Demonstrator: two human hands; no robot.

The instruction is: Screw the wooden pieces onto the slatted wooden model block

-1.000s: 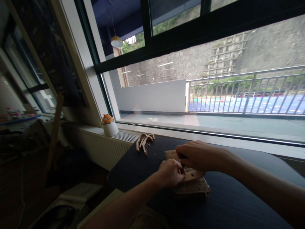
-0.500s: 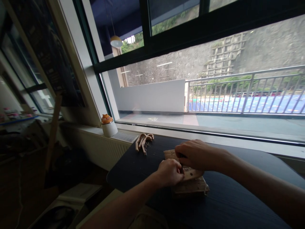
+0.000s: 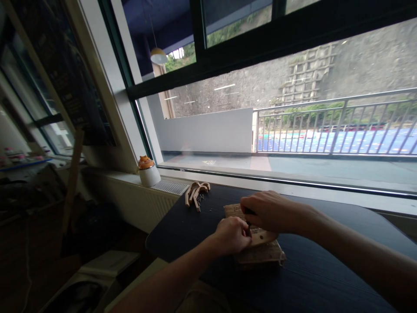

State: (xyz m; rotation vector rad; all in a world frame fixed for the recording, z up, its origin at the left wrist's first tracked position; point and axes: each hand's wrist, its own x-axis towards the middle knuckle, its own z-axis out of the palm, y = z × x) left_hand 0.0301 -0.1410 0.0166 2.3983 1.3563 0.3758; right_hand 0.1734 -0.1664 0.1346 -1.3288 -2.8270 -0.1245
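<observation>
A rough wooden block (image 3: 260, 256) lies on the dark table, and across it is a pale wooden piece (image 3: 263, 237) with a rounded end and a dark hole. My left hand (image 3: 232, 234) is closed on the pale piece's left end, pressing it against the block. Above it, my right hand (image 3: 272, 211) is closed around a dark upright tool, apparently a screwdriver (image 3: 249, 213). Its lower end goes down beside my left fingers, which hide the tip. Several curved wooden hooks (image 3: 196, 194) and loose screws (image 3: 200, 201) lie toward the table's far left corner.
The dark table (image 3: 332, 248) reaches the window sill, with a large window (image 3: 208, 134) behind. A white pot with an orange animal-shaped top (image 3: 148, 171) stands on the ledge at left, above a radiator (image 3: 153, 211). A pale chair-like object (image 3: 107, 265) is at lower left.
My right hand has turned and shifted very slightly, showing a little more of the tool's dark shaft. My left hand, the block and the pale piece stay in place.
</observation>
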